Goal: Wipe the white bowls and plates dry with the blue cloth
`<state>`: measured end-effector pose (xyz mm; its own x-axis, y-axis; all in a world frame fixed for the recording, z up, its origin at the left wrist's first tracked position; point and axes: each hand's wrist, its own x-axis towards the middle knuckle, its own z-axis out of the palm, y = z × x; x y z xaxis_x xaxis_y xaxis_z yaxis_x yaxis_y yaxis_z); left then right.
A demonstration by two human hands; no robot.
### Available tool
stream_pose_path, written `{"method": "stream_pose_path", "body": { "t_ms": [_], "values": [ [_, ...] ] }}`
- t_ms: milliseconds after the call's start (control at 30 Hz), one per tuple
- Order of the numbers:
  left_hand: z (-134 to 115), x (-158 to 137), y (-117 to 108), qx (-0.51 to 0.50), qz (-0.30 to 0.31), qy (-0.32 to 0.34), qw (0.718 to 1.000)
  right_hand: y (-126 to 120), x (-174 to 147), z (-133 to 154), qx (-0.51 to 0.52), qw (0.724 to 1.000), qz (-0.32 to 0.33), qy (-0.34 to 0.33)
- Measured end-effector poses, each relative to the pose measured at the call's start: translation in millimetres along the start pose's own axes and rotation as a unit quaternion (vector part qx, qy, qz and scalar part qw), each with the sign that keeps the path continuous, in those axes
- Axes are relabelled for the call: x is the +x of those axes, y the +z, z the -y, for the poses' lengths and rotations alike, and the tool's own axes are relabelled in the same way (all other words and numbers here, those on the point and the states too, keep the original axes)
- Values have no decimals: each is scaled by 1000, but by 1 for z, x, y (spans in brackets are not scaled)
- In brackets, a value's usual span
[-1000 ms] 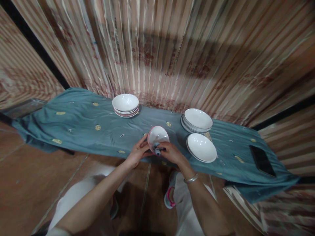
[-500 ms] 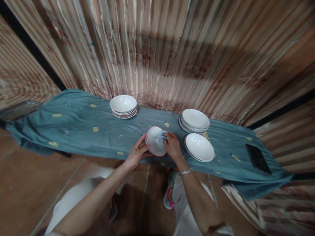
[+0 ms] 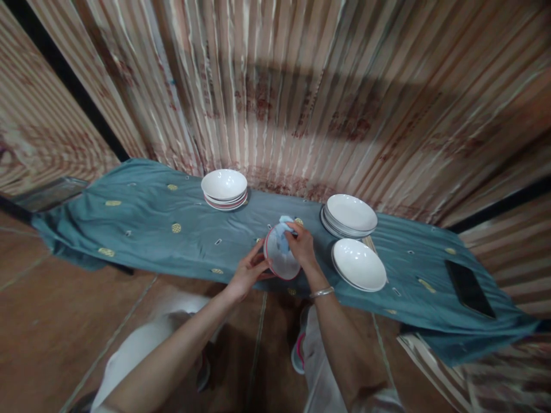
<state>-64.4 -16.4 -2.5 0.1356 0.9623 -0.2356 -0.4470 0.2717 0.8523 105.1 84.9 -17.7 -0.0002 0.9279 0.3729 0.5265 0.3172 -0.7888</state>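
Between my hands a white bowl (image 3: 283, 265) with a red rim is tilted, its inside turned toward me. My left hand (image 3: 249, 271) grips it by the left edge, thumb at the rim and fingers partly hidden behind. A light blue cloth (image 3: 283, 229) is pinched in my right hand (image 3: 302, 245) and presses on the inside of the bowl near its upper rim. Just right of my right hand, a white bowl (image 3: 360, 265) rests on another on the table.
A blue-green cloth covers the table (image 3: 150, 229). Stacked bowls (image 3: 224, 186) stand at the back left, with another stack of white dishes (image 3: 350, 213) at the back right. A black phone (image 3: 469, 288) lies near the right end. A striped curtain (image 3: 284, 97) hangs behind.
My right hand has moved the cloth up toward the bowl's upper rim. The bowl is tilted more. The whole view has shifted slightly, with things appearing further right.
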Motion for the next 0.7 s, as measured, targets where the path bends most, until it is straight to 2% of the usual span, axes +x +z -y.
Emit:
{"method": "stream_pose_path", "body": {
  "t_ms": [100,433,700],
  "values": [
    [0,0,-1,-1,6,-2,1000,5,-2,8,41,999,3,-10],
    [0,1,-1,-7,-9,-1,1000,8,-22,42,147,986,77,-19],
    [-8,-6,1,-45,-6,-8,999,3,-39,49,241,959,145,-21]
  ]
}}
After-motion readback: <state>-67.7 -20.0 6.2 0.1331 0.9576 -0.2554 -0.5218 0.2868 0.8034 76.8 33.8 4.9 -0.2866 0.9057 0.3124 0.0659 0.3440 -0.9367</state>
